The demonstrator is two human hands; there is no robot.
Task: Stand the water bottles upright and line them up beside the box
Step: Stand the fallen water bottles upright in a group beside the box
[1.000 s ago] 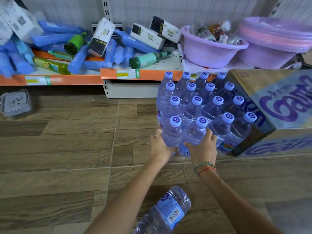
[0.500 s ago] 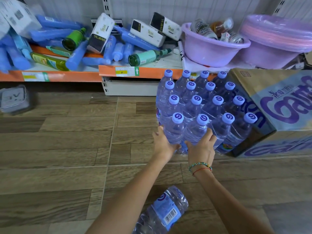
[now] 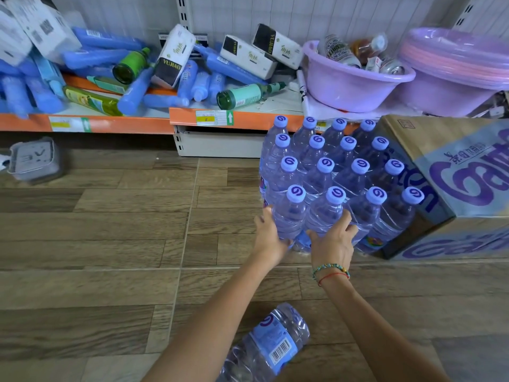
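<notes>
Several upright water bottles (image 3: 325, 166) with purple caps stand in tight rows on the floor, against the left side of the cardboard box (image 3: 468, 172). My left hand (image 3: 268, 235) cups the left flank of the front-left bottle (image 3: 290, 216). My right hand (image 3: 333, 241), with bracelets at the wrist, wraps over the lower part of the second front bottle (image 3: 326, 213). Another water bottle (image 3: 270, 346) lies on its side on the floor between my forearms, label up.
A low shelf with an orange edge (image 3: 248, 121) runs behind, piled with blue bottles, green bottles and white cartons. A purple basin (image 3: 352, 81) and stacked purple basins (image 3: 454, 67) sit on it. A grey container (image 3: 34, 159) is on the wooden floor at left.
Both hands have slid slightly forward and up along the two front bottles. The rows and the lying bottle have stayed where they were.
</notes>
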